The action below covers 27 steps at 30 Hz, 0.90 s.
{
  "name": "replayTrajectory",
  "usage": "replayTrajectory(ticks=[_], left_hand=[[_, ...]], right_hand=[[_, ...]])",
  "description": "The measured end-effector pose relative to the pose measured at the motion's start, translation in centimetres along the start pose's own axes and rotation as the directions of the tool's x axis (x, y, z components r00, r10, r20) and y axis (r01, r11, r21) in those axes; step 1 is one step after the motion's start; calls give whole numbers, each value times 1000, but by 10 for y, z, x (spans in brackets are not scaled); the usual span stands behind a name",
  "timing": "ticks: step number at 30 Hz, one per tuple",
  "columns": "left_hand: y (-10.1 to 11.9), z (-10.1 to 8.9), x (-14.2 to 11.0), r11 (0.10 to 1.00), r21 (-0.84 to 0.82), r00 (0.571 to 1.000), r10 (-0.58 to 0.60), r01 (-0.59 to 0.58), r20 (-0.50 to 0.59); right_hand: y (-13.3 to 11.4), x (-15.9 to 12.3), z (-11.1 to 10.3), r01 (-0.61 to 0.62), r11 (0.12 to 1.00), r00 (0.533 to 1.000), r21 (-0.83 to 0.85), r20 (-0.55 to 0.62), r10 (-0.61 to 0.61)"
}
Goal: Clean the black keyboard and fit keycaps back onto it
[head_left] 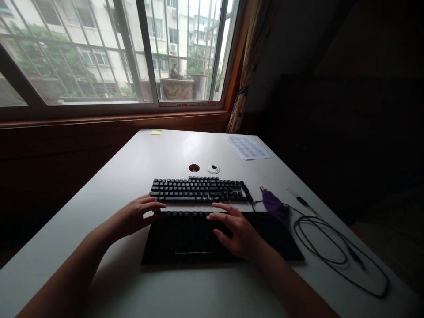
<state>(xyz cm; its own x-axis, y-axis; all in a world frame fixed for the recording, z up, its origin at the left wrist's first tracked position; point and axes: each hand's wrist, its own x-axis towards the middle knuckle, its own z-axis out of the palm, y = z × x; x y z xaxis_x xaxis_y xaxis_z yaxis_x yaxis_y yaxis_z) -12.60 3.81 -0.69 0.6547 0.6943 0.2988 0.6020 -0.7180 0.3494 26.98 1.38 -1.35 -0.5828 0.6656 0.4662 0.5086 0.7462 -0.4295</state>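
Note:
A black keyboard base [194, 243] lies flat on the white table, a short row of keycaps [180, 213] along its far edge. Most of its remaining surface looks dark and bare. Just behind it, many loose black keycaps [185, 187] are laid out in keyboard order. My left hand [141, 212] is at the base's far left corner, thumb and fingers apart around a dark key. Over the right end of the short row, my right hand [236, 229] has its fingers spread; one fingertip is close to the row. I see nothing held in it.
On the right lie a purple cloth-like item [274, 204], a small tool with a dark middle [302, 201] and a coiled black cable [314, 256]. Papers [250, 147] and a yellow note [155, 132] are at the back. The table has a round hole [194, 168] and a white ring [213, 169].

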Motion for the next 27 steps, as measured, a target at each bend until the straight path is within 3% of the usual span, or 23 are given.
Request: replayTrajectory(ticks=[4,9,14,18,23,27], left_hand=[[-1,0,0,1000,-5,1000,14,-15,-17],[0,1,1,999,-3,999,32,-32,-32],[-1,1,0,1000,3,999,3,-3,-53],[-5,2,1,998,46,988,-40,47,-151],[2,-3,17,983,86,928,-123,162,-352],[14,-12,45,973,99,920,-159,207,-359]], right_hand=[[0,0,-1,57,998,998,28,25,-57],[-1,0,-2,18,999,1000,30,6,-18],[0,0,-1,93,995,996,23,-8,-93],[1,2,-1,95,995,995,21,-33,-95],[-1,3,-2,78,997,996,-1,45,-78],[-4,2,-3,66,998,996,-5,63,-66]])
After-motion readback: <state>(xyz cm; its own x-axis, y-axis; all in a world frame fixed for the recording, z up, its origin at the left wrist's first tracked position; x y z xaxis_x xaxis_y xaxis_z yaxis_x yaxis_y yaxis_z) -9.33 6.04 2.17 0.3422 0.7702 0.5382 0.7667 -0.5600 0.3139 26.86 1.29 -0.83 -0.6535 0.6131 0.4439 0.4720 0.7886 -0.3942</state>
